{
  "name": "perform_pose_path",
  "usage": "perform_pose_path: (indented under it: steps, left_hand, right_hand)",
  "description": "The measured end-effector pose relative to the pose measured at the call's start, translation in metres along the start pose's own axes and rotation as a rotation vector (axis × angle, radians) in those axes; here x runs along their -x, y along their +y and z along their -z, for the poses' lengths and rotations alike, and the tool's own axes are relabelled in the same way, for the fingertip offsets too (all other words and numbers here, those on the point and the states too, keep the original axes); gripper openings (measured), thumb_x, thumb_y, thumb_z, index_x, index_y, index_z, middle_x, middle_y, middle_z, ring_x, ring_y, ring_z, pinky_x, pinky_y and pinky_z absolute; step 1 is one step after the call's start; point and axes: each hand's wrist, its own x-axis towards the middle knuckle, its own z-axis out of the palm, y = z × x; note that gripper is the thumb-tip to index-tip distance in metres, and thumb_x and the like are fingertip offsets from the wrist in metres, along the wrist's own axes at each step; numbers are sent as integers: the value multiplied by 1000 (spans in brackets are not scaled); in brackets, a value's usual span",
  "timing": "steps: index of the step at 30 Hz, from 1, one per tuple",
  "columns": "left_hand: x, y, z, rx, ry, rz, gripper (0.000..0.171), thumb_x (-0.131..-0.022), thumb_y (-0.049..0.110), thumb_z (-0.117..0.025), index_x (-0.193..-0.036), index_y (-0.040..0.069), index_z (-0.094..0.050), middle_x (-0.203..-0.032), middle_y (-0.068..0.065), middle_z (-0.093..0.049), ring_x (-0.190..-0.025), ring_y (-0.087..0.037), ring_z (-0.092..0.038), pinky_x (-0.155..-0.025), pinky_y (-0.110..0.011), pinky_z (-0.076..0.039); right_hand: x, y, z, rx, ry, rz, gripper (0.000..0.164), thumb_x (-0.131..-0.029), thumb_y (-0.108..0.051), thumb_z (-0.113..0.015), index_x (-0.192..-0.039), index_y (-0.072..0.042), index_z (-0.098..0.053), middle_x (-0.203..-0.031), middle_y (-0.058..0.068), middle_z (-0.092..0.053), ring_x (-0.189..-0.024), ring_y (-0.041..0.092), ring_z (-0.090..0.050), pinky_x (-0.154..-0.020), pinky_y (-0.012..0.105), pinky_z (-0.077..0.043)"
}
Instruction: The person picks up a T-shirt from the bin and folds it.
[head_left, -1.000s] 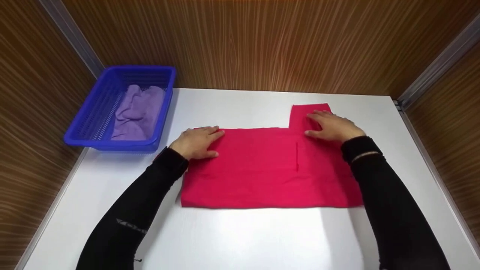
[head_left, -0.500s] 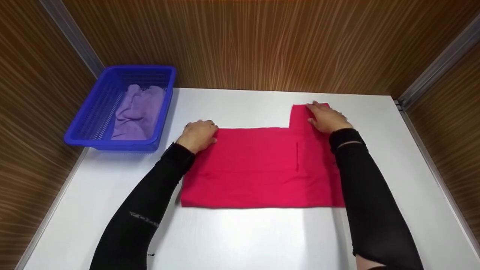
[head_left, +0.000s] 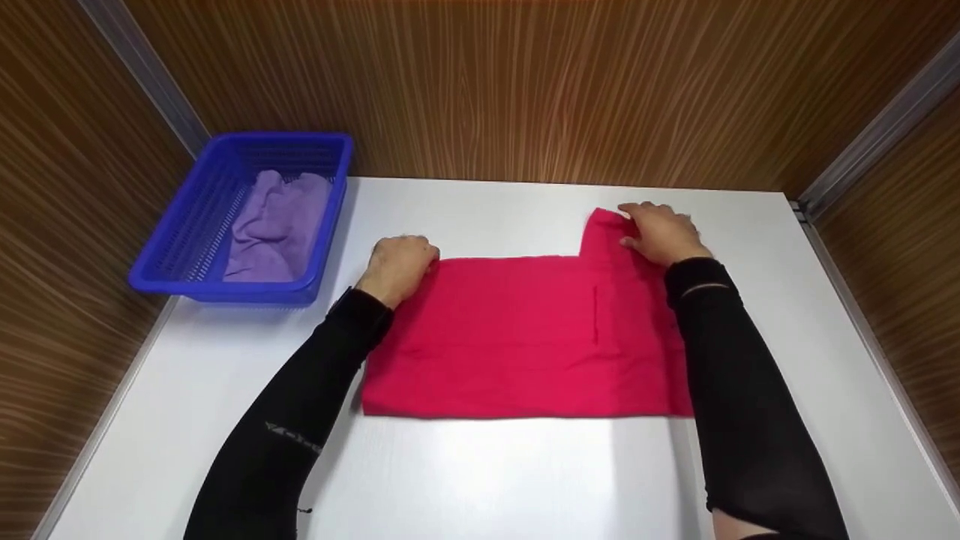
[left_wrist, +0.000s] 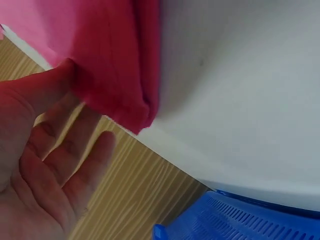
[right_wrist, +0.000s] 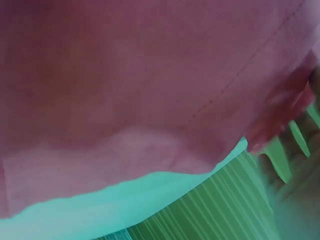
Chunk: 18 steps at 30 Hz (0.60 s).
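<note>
A red shirt, folded in half, lies across the white table in the head view, its sleeve sticking out at the far right. My left hand pinches the shirt's far left corner. In the left wrist view the thumb of that hand presses on top of the cloth, with the fingers behind its edge. At the sleeve's end, my right hand pinches the cloth, and the sleeve's left corner bends up. Red cloth fills most of the right wrist view; my right fingers show at its right edge.
A blue plastic basket stands at the back left, with a crumpled purple cloth inside. Wood-patterned panels rise behind and on both sides of the white table.
Both hands have shifted to the shirt's far edge and now grip it, the left at the corner, the right at the sleeve. The sleeve's end has begun to lift and bend.
</note>
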Motion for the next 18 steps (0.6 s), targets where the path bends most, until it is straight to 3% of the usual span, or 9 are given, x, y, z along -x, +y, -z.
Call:
perform_pose_path:
  steps: [7, 13, 18]
  left_hand:
    - [-1, -6, 3, 68, 2, -7, 16, -97, 12, -71, -110, 16, -81, -106, -9, -80, -99, -33, -77, -74, -54, -65]
    - [-11, -11, 10, 110, 36, 22, 18, -102, 13, -63, -111, 14, -79, -106, -11, -78, -98, -37, -77, -73, -57, -64]
    - [-18, -13, 15, 140, 68, 26, 16, -101, 12, -63, -110, 13, -75, -106, -11, -80, -99, -37, -77, -75, -58, -63]
  right_hand:
    - [3, 3, 6, 56, 179, 15, 33, -100, -15, -69, -132, -6, -67, -127, 24, -68, -123, 50, -60, -102, 69, -46]
    - [4, 0, 22, 46, 358, 13, 23, -100, -9, -65, -120, -1, -69, -119, 25, -67, -114, 52, -63, -92, 70, -50]
    - [6, -5, 33, 35, 363, 13, 21, -102, -8, -62, -121, -3, -67, -121, 25, -71, -115, 50, -65, -93, 67, -53]
